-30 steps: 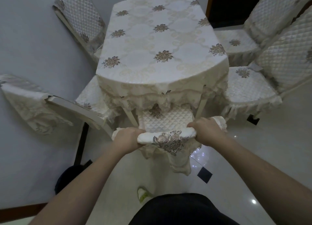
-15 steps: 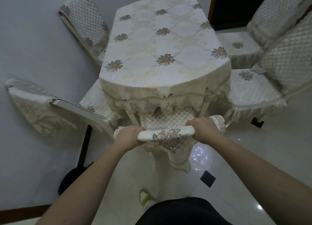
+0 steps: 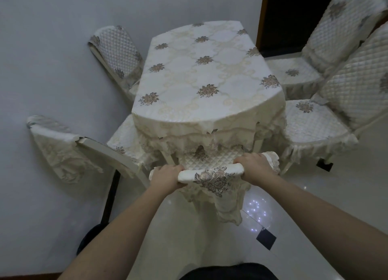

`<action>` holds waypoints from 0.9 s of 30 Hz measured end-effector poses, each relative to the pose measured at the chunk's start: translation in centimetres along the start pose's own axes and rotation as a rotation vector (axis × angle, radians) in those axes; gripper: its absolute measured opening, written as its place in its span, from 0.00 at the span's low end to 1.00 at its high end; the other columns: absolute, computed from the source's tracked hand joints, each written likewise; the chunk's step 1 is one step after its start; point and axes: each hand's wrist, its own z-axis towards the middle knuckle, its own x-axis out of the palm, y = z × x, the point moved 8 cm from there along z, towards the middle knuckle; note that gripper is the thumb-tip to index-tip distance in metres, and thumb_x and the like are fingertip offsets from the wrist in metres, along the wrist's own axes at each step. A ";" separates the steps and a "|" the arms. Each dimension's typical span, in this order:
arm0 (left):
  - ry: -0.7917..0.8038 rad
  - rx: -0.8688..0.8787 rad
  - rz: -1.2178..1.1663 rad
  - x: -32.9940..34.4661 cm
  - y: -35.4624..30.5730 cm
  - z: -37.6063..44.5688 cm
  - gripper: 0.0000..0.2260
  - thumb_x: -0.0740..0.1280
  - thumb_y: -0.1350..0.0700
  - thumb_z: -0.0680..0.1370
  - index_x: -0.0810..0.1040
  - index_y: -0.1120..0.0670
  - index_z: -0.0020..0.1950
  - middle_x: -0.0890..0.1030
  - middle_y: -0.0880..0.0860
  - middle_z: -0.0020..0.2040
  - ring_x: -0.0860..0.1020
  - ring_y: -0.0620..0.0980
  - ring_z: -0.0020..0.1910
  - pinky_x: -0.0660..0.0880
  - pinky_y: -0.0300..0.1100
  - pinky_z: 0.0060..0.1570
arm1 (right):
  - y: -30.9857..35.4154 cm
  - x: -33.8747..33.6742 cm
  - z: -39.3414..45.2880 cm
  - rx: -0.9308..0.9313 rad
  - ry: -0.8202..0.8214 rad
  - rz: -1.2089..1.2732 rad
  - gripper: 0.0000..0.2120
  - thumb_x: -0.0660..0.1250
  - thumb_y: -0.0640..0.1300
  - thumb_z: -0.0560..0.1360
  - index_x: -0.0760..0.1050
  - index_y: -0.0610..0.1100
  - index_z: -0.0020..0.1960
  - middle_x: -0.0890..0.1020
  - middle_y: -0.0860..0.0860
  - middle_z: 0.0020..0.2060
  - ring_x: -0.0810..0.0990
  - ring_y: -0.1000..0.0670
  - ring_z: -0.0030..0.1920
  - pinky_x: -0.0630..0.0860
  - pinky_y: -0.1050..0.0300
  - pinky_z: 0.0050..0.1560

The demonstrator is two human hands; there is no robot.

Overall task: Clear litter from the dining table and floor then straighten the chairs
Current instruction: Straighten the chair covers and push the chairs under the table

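A dining table [image 3: 207, 74] under a cream floral cloth stands ahead of me. At its near end a chair [image 3: 212, 173] with a quilted cream cover has its seat tucked under the cloth's fringe. My left hand [image 3: 167, 175] grips the left end of that chair's top rail. My right hand [image 3: 255, 166] grips the right end. No litter shows on the tabletop.
Two covered chairs [image 3: 304, 120] [image 3: 294, 72] stand at the table's right side, two more [image 3: 117, 51] [image 3: 88, 149] at its left against the white wall. The near-left chair's cover hangs off its back. A dark round object [image 3: 88, 240] sits on the glossy tiled floor by the wall.
The near chair has slid a little further under the table with both hands on its rail. The view has tipped slightly, so the table sits lower in the frame.
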 end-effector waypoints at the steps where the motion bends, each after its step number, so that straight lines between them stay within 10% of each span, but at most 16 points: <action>1: 0.012 -0.023 0.002 0.1 0.1 -0.2 0.20 0.69 0.37 0.70 0.73 0.43 0.58 0.79 0.47 0.54 0.76 0.51 0.55 0.70 0.51 0.56 | -0.1 0.0 -0.3 0.023 -0.019 0.014 0.19 0.68 0.46 0.70 0.73 0.56 0.60 0.78 0.53 0.55 0.74 0.48 0.56 0.65 0.53 0.57; 9: -0.142 -0.062 -0.085 -0.4 -0.6 -3.3 0.28 0.66 0.46 0.71 0.62 0.50 0.68 0.74 0.52 0.62 0.73 0.56 0.61 0.69 0.55 0.58 | -0.4 1.9 -5.3 0.171 -0.185 0.117 0.32 0.60 0.36 0.75 0.54 0.48 0.76 0.60 0.47 0.75 0.54 0.45 0.75 0.54 0.45 0.72; 14: -0.121 0.025 -0.070 1.2 -1.9 -7.3 0.41 0.60 0.40 0.76 0.38 0.52 0.78 0.49 0.55 0.79 0.48 0.56 0.77 0.53 0.59 0.72 | 1.7 2.4 -8.5 0.210 -0.157 0.138 0.41 0.64 0.49 0.74 0.43 0.44 0.78 0.48 0.44 0.78 0.47 0.43 0.77 0.55 0.47 0.72; 20: -0.164 0.069 -0.053 0.1 -2.0 -10.9 0.40 0.39 0.31 0.73 0.50 0.53 0.79 0.51 0.53 0.79 0.51 0.54 0.77 0.50 0.56 0.73 | 5.2 2.2 -11.5 0.192 -0.118 0.061 0.39 0.56 0.59 0.78 0.41 0.43 0.78 0.46 0.46 0.78 0.46 0.48 0.77 0.48 0.49 0.74; 27: -0.393 0.192 -0.085 -0.4 -3.2 -15.0 0.28 0.55 0.39 0.75 0.72 0.54 0.69 0.72 0.57 0.70 0.72 0.58 0.67 0.70 0.60 0.60 | 8.6 3.2 -18.3 0.194 -0.217 0.006 0.33 0.45 0.63 0.76 0.62 0.46 0.74 0.68 0.47 0.72 0.64 0.45 0.72 0.59 0.46 0.70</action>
